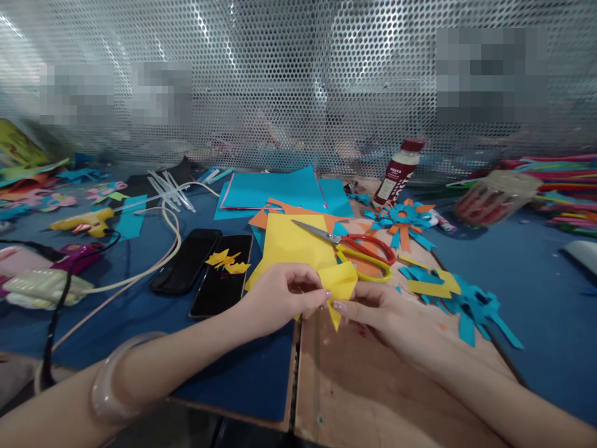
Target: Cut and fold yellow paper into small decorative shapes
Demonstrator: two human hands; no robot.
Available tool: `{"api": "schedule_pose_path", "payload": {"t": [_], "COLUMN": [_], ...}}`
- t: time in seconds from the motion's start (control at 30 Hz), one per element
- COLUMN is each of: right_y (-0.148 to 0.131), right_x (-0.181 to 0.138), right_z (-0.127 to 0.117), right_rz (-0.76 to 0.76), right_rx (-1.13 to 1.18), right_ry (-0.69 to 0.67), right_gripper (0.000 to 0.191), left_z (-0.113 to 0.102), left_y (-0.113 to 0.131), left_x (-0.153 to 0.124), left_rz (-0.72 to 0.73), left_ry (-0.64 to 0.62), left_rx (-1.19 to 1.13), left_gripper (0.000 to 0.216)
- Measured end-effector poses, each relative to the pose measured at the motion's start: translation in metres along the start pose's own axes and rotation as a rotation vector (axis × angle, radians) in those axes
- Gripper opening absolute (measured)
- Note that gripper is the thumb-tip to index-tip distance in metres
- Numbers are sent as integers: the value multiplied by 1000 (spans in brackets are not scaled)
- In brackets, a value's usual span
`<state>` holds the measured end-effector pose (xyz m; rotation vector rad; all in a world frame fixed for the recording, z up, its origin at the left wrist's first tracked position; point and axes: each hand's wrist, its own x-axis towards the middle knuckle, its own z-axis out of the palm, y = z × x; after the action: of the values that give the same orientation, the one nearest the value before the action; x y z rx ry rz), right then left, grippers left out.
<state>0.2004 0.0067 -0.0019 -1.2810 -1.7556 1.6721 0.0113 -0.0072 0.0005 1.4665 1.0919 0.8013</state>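
Between my two hands is a small folded piece of yellow paper, its pointed end hanging down. My left hand pinches its left side between thumb and fingers. From the right, my right hand grips the lower part with the thumb in front; the fingers behind are partly hidden. Just beyond lie scissors with red and yellow handles, resting on a yellow paper sheet. Left of my left hand, yellow paper cutouts lie on a dark phone.
Blue sheets lie at the back, near a Costa bottle. Blue and orange paper flowers and blue strips are at right, with a clear plastic cup. A yellow glue gun and cables lie at left.
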Motion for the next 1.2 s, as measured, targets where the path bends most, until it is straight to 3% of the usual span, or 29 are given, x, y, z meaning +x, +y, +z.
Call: {"api": "schedule_pose_path", "payload": {"t": [0.17, 0.3, 0.57, 0.83, 1.2], "right_y": [-4, -7, -2, -17, -6], "right_x": [-1, -1, -2, -7, -5], "right_z": [-1, -2, -2, 7, 0], "right_rz": [-15, -36, -55, -97, -33], "right_rx": [-81, -161, -245, -403, -85], "right_ry": [15, -72, -95, 46, -89], "right_gripper": [31, 32, 32, 31, 26], "left_z": [-2, -3, -2, 3, 2], "left_y": [1, 0, 0, 3, -1], "left_x": [2, 3, 4, 4, 2], "left_rz": [21, 58, -13, -31, 16], "left_ry": [65, 124, 104, 115, -14], "left_rx": [32, 60, -89, -124, -129], "left_gripper": [15, 15, 15, 16, 15]}}
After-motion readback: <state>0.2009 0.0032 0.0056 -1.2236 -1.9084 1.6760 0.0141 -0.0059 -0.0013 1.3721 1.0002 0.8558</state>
